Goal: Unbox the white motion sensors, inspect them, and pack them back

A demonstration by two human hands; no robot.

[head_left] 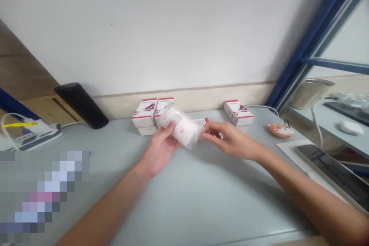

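A rounded white device in a clear plastic bag [184,130], with a greyish window on its face, is held tilted above the table. My left hand [158,150] grips it from the left, thumb across its front and the other fingers mostly hidden underneath. At the bag's right end, my right hand [227,138] pinches the plastic between thumb and fingers. Just behind the device stand white and red boxes [145,113], stacked close together. Another printed white and red item [201,120] is partly covered by the bag and my right hand.
One more white and red box [238,113] stands by the wall. To the right are an orange animal-face case [280,130] and a dark-screened device [325,165] on a white sheet. A black cylinder [82,105] leans at left, near a power strip [37,138]. Blue metal framing borders the right.
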